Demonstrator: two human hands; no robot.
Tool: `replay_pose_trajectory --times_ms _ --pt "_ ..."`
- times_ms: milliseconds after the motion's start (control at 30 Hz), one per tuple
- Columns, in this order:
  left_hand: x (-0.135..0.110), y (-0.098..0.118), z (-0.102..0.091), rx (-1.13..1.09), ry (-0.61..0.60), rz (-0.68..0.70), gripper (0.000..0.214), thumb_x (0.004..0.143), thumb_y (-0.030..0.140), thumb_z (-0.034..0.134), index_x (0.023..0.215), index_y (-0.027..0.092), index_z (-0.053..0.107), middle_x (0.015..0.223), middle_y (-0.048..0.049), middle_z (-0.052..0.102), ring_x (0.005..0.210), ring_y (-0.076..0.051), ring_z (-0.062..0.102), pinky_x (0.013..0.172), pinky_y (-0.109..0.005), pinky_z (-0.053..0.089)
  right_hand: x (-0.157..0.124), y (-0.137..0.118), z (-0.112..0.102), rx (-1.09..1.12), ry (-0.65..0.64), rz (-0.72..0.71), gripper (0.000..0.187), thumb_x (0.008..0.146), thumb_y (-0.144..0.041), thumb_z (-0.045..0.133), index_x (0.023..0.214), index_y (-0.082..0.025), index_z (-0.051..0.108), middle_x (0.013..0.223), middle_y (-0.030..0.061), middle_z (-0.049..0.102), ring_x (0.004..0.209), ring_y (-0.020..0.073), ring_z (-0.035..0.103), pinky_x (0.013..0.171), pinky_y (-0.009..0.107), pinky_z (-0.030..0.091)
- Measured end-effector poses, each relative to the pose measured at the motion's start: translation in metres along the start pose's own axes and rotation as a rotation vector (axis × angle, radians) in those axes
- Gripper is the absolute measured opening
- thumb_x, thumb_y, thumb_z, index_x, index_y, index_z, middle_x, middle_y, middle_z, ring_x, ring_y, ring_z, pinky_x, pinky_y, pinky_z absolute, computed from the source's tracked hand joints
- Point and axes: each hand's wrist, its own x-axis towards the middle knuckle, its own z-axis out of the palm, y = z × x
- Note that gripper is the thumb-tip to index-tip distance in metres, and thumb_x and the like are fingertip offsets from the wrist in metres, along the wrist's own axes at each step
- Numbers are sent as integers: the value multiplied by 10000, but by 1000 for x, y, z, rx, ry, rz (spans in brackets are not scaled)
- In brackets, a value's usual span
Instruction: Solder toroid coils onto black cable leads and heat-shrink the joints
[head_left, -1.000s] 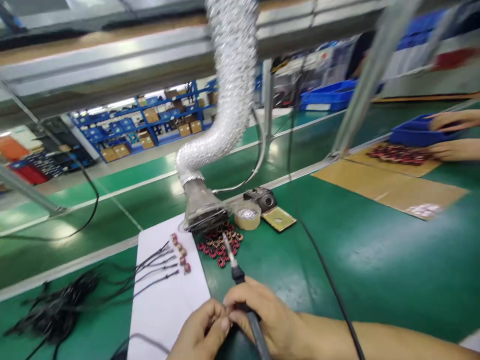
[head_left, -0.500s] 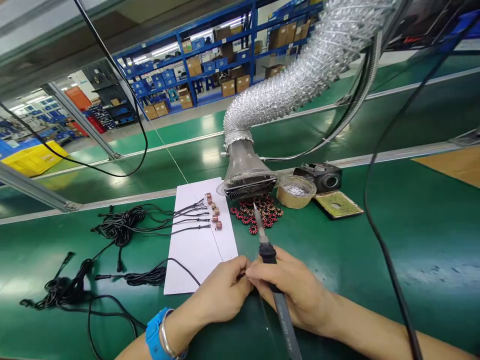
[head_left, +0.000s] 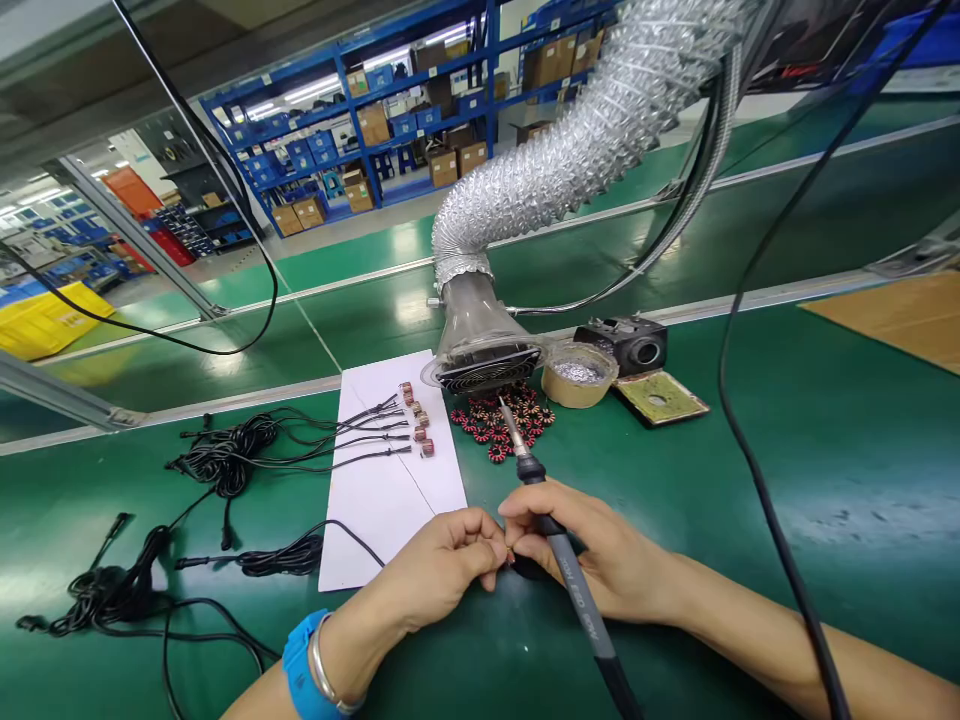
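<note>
One soldering iron is gripped in the right hand, its tip pointing toward the ring-shaped coils piled on the green worktop by the extraction nozzle; the left hand pinches a small part, mostly hidden, and whether the right touches it too is unclear.

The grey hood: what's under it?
Small red, tan and black rings show below the front edge of the hood, partly behind the iron. The hood hides whatever lies farther back.
</note>
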Motion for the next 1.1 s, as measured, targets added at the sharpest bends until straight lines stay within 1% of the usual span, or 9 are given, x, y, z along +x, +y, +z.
replay_pose_trajectory --times_ms 167,333,467,600,667,733,800,967,1100 --pt "2 -3 2 -71 77 4 159 760 305 586 733 165 517 577 57 476 519 -72 359 548 -225 248 -3 -1 2 -111 18 -63 288 899 -65 467 1158 -192 457 848 25 604 743 126 538 713 255 477" --pt "2 -4 4 -77 108 -72 124 758 289 564 756 172 522 530 84 461 427 -48 244 492 -226 182 -5 2 10 -218 103 -103 341 890 -56 448 1212 -170 440 842 45 611 740 147 534 681 278 492" --pt "4 -6 6 -29 148 -21 135 772 300 554 746 170 531 529 70 465 455 -64 305 501 -222 209 -3 -7 -1 -287 144 -90 289 897 -85 461 1164 -188 501 827 45 641 717 158 567 687 305 508" --pt "4 -7 7 69 169 18 121 795 268 523 739 163 545 552 52 475 525 -89 410 548 -224 280 -6 -29 -23 -250 260 44 332 914 -95 487 1208 -240 533 898 39 684 769 162 632 698 295 528" --pt "5 -8 7 108 178 24 130 811 270 513 746 162 547 562 49 485 545 -96 428 571 -227 306 -11 -38 -29 -226 314 93 419 927 -116 490 1316 -272 482 841 15 675 691 140 626 645 271 526" --pt "6 -9 7 143 184 25 144 832 278 505 761 161 551 560 46 497 553 -102 428 582 -230 316 -19 -42 -30 -231 363 112 428 941 -178 493 1357 -278 472 744 9 635 596 132 584 557 266 492" --pt "7 -11 8 167 187 29 158 853 287 493 779 161 555 562 41 511 559 -104 423 585 -231 313 -28 -40 -27 -219 414 147 342 946 -244 493 1280 -264 559 714 26 607 574 139 557 507 274 447" --pt "8 -13 9 185 173 26 177 870 307 485 794 165 560 582 39 518 550 -100 400 562 -225 284 -52 -26 -13 -38 541 332 257 926 -345 509 1104 -222 647 910 78 671 671 168 612 540 272 473" --pt "8 -11 10 197 176 18 185 866 316 490 793 164 564 584 38 516 540 -99 394 546 -221 270 -55 -22 -9 60 516 379 212 910 -366 531 1007 -218 647 718 45 648 595 170 602 473 254 425"
